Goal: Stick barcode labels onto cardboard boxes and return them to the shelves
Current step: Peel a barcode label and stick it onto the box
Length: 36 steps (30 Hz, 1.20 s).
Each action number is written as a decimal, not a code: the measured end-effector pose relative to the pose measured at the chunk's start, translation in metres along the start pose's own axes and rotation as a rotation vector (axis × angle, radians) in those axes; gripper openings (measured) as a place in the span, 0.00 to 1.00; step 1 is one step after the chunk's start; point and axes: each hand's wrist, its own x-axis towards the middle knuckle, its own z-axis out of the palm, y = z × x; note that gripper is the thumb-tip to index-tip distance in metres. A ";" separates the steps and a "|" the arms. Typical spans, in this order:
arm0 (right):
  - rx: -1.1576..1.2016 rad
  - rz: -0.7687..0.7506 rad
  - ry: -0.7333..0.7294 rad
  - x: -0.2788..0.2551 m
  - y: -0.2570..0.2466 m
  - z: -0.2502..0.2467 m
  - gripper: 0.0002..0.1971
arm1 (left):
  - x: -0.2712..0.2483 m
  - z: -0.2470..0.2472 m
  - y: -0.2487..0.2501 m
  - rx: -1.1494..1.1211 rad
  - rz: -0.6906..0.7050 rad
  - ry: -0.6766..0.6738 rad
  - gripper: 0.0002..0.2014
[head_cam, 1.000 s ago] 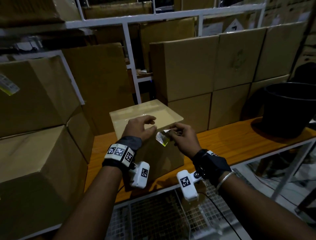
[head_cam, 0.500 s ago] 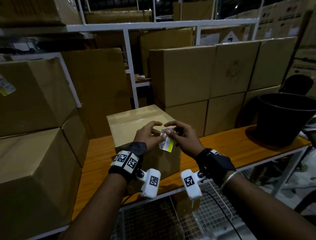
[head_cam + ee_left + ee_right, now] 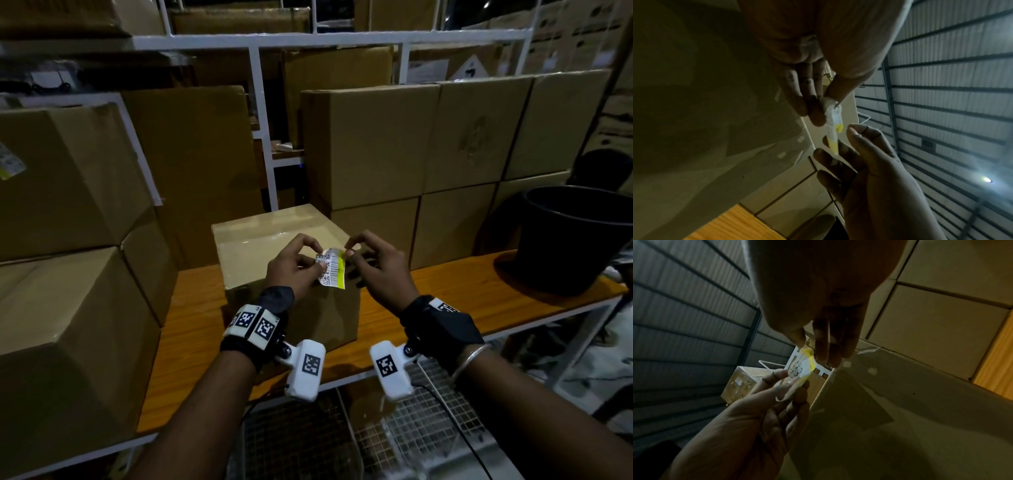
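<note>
Fingers (image 3: 317, 262) of both hands pinching barcode label (image 3: 331, 268), left edge and top right corner.

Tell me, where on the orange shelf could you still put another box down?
Bare wood shows on the wooden shelf between the small box and the black bucket, in front of the stacked boxes. A narrower strip lies left of the small box, beside the big boxes. Behind it is crowded.
</note>
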 end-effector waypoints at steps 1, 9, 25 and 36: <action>0.001 -0.018 -0.010 0.001 0.000 -0.003 0.02 | 0.001 0.002 0.001 -0.006 -0.001 0.022 0.10; -0.028 -0.133 -0.152 0.028 0.023 -0.039 0.08 | 0.020 0.037 0.018 -0.067 0.015 0.103 0.10; 0.019 0.006 -0.166 0.116 0.102 -0.246 0.12 | 0.112 0.230 0.077 -0.188 0.031 0.077 0.15; -0.243 0.013 -0.100 0.150 0.135 -0.362 0.08 | 0.168 0.343 0.104 -0.160 0.020 0.059 0.08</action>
